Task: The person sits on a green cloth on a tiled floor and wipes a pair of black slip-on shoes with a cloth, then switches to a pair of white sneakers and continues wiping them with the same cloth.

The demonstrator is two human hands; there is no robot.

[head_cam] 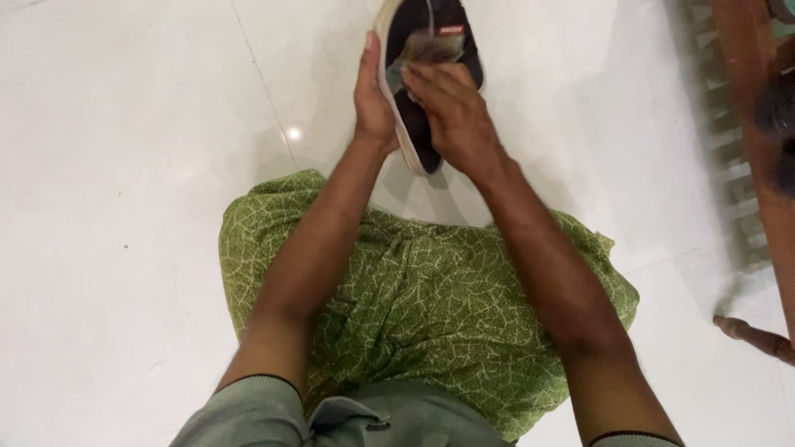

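A dark navy sandal [451, 21] with a pale sole edge and a small red tag is held up in front of me, over a white tiled floor. My left hand [373, 103] grips it along the sole's left edge, thumb pointing up. My right hand [451, 116] lies flat on the dark footbed and presses a small greyish cloth [426, 47], blurred, against it. The sandal's lower end shows between my two wrists. Both forearms reach forward over my lap, which is covered by a green patterned cloth [431, 306].
Glossy white floor tiles [124, 165] lie all round. At the right edge stands brown wooden furniture [758, 124] with slats beside it, and a rounded wooden leg [749, 335] lies low on the right.
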